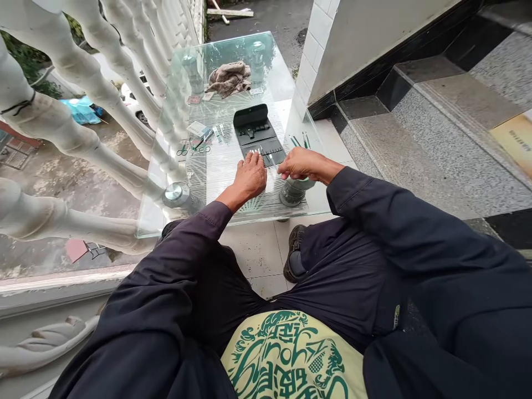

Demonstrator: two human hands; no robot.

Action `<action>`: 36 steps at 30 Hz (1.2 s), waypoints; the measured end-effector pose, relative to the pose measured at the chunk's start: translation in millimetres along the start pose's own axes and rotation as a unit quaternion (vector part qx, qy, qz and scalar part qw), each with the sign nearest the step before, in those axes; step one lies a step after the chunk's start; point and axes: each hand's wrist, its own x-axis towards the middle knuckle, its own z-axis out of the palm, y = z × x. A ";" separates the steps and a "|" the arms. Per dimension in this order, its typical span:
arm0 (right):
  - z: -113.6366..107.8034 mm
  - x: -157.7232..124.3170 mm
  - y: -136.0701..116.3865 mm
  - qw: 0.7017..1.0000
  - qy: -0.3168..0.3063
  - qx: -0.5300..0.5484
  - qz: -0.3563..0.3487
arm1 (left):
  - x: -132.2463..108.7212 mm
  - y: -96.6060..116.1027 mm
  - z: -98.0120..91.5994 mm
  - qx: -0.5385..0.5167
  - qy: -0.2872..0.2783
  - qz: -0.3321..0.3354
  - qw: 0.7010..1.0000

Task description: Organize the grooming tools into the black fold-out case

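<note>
An open black tool case [258, 134] lies on the glass table [233, 183], with small metal tools in its slots. My left hand [249, 176] rests palm down at the case's near edge, fingers touching the tools there. My right hand [302, 164] is curled beside it, fingers pinched on something thin that I cannot make out. Small scissors and tweezers [198, 147] lie loose to the left of the case. A few thin tools [300, 140] lie to its right.
A crumpled brown cloth [229, 77] sits at the table's far end. A white balustrade [83, 94] runs along the left. Grey stone steps [424, 127] and a white tiled pillar [318, 39] stand on the right. My knees are under the table's near edge.
</note>
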 end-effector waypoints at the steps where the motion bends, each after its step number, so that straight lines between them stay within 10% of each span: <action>1: -7.7 3.5 3.2 1.000 0.016 -0.001 -0.006 | -0.4 1.2 -1.1 0.004 -0.003 -0.001 1.000; 15: -47.9 92.0 10.7 0.989 0.078 -0.125 0.032 | -6.6 14.5 -14.7 0.031 -0.043 -0.031 0.998; 20: -21.0 75.7 6.2 0.941 0.189 -0.265 -0.096 | -10.4 22.0 -20.5 0.051 -0.056 -0.039 0.996; 23: 11.4 54.8 -6.6 0.928 0.149 -0.303 -0.158 | -11.4 22.5 -19.3 0.055 -0.046 -0.037 0.997; 36: 39.7 33.6 -21.9 0.918 0.125 -0.353 -0.129 | -9.1 18.8 -12.6 0.053 -0.030 -0.022 0.998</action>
